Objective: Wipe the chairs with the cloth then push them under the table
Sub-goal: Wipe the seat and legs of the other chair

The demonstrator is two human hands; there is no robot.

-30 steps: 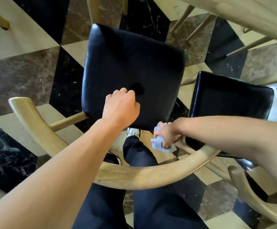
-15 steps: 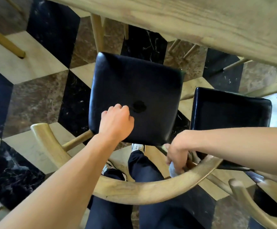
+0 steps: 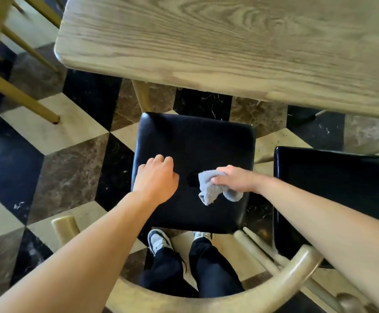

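Wiping looks to be under way on the first of two chairs: in the head view, the only one, the right hand (image 3: 236,179) presses a grey cloth (image 3: 215,188) onto the black seat (image 3: 195,141) at the picture's centre, fingers curled and pinching the bunched cloth, whose loose end trails toward 7 o'clock of the hand. The left hand (image 3: 155,177) rests on the same seat at 9 o'clock of the cloth, near but apart from it, fingers curled under in a loose fist that seems to hold nothing and may be steadying the chair. The seat's front edge stops short of the table (image 3: 229,41), which fills the view from 11 to 2 o'clock, so this chair is not yet pushed under. Its curved wooden back (image 3: 274,288) arcs along the bottom, around the person's legs. A second seat (image 3: 333,188) stands at 3 o'clock, just beside the first and also clear of the table; whether it has been wiped cannot be told. By my reading the task is early: finishing this wipe, the second chair and both pushes remain. No containers appear anywhere; only checked floor tiles (image 3: 55,168) and another chair's legs (image 3: 14,91) at 10 o'clock.
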